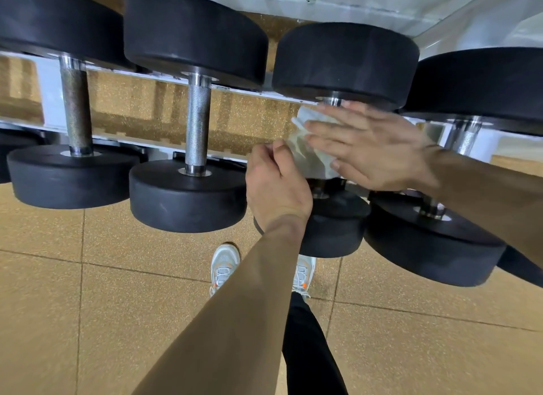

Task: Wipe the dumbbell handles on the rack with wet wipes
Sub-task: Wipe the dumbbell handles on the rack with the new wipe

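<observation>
Since the wet wipe is limp, the left hand pinches its edge while the flat right hand presses it to the handle.

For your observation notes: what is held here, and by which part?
The left hand pinches the wet wipe at its left edge; the right hand, fingers straight, presses it onto a dumbbell handle.

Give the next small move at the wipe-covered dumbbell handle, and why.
Probably curl the right hand around the wet wipe and slide it along the handle: its fingers lie flat on the wipe, and the left hand only pinches the wipe's edge.
</observation>
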The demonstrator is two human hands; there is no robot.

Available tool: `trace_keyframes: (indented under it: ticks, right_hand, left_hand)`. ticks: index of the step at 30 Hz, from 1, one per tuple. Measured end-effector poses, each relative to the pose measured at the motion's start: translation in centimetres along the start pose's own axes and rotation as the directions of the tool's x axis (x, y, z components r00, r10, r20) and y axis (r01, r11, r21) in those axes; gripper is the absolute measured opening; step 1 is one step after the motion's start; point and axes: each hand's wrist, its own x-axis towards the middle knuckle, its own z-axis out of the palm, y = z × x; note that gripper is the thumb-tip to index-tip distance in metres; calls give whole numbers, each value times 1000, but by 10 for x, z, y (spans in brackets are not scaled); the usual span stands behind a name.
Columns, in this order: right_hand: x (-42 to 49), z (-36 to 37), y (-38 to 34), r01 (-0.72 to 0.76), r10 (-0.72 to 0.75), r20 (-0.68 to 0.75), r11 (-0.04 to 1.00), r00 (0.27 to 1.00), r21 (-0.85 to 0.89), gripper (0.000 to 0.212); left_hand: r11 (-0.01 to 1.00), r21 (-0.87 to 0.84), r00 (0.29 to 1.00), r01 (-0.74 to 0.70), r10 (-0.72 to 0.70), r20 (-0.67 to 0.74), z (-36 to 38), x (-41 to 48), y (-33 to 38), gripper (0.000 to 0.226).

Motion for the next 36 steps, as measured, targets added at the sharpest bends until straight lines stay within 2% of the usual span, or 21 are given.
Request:
trace_keyframes:
  ticks: [2, 5, 6, 8, 10, 13, 14, 17, 19, 22, 23, 24, 25, 26, 27, 28, 29, 30, 32, 35, 36]
  right_hand:
    - [-3, 4, -15, -15, 15, -32, 1000, 999, -14, 55]
    - [-12, 11, -27, 206, -204, -43, 977, 978, 48, 44]
    - [-11, 8, -18, 221, -220, -36, 975, 975, 29, 48]
    - [-7, 4, 0, 98, -98, -66, 995, 993, -9, 61]
    - [-7, 2, -3, -19, 20, -56, 1000, 998, 10, 63]
    - [-11, 10, -31, 153, -155, 81, 988, 985, 26, 51]
    - [-9, 7, -33, 177, -178, 67, 984, 982, 25, 48]
    - [-2, -3, -24, -35, 43, -59, 990, 997, 134, 48]
    - [-1, -9, -34, -150, 165, -48, 960, 985, 236, 47]
    - [-6, -16, -53, -216, 213, 47, 917, 976, 336, 41]
    - [-7, -21, -57, -244, 251, 34, 885, 967, 397, 41]
    - [-8, -26, -60, -303, 336, 5, 841, 942, 449, 38]
    - [-12, -31, -62, -380, 464, -18, 746, 885, 547, 36]
    - [-18, -36, -64, -450, 609, -5, 592, 793, 669, 36]
    - [-23, -41, -68, -448, 735, 38, 370, 676, 814, 34]
    - [-29, -47, -73, -376, 807, 103, 154, 582, 914, 33]
    - [-37, -53, -78, -257, 835, 173, -40, 521, 966, 33]
    - [-46, -57, -82, -148, 847, 225, -175, 481, 973, 32]
    - [-63, -63, -88, 22, 827, 319, -370, 463, 929, 29]
    - [-91, -70, -91, 116, 804, 374, -473, 463, 874, 31]
    - [-102, -73, -91, 169, 778, 398, -531, 487, 831, 35]
  left_hand:
    - [1000, 6, 1000, -6, 6, 0, 0, 1, -2, 46]
    - [1000, 10, 1000, -12, 12, 0, 0, 1, -1, 47]
    - [1000, 10, 1000, -11, 11, -1, 0, 1, -1, 46]
    - [1000, 9, 1000, -10, 10, -3, -1, 0, 0, 44]
    - [1000, 8, 1000, -8, 8, 4, -1, 1, -1, 44]
    - [1000, 18, 1000, -18, 18, -11, -2, 0, -1, 43]
    - [1000, 20, 1000, -22, 23, -11, -2, 0, 0, 43]
    - [1000, 4, 1000, -4, 4, -12, -3, -2, 1, 44]
    - [1000, 18, 1000, 1, -1, -8, -3, -2, 0, 46]
    - [995, 90, 999, -37, 36, 13, -4, -1, 2, 40]
    - [990, 117, 996, -80, 75, 42, -5, -2, 4, 34]
    - [976, 154, 986, -153, 141, 86, -6, -3, 5, 29]
    - [948, 206, 965, -242, 213, 152, -7, -5, 5, 26]
    - [907, 264, 933, -329, 270, 236, -8, -8, 6, 29]
    - [866, 313, 903, -389, 292, 315, -11, -13, 8, 35]
    - [852, 328, 884, -408, 279, 376, -12, -18, 11, 41]
    - [886, 293, 884, -359, 222, 411, -13, -27, 17, 45]
    - [947, 199, 888, -253, 145, 437, -14, -38, 25, 45]
    - [1000, -14, 882, -16, 21, 470, -17, -59, 41, 40]
    - [967, -187, 824, 173, -38, 566, -18, -86, 55, 32]
    - [949, -227, 802, 221, -44, 595, -18, -94, 60, 31]
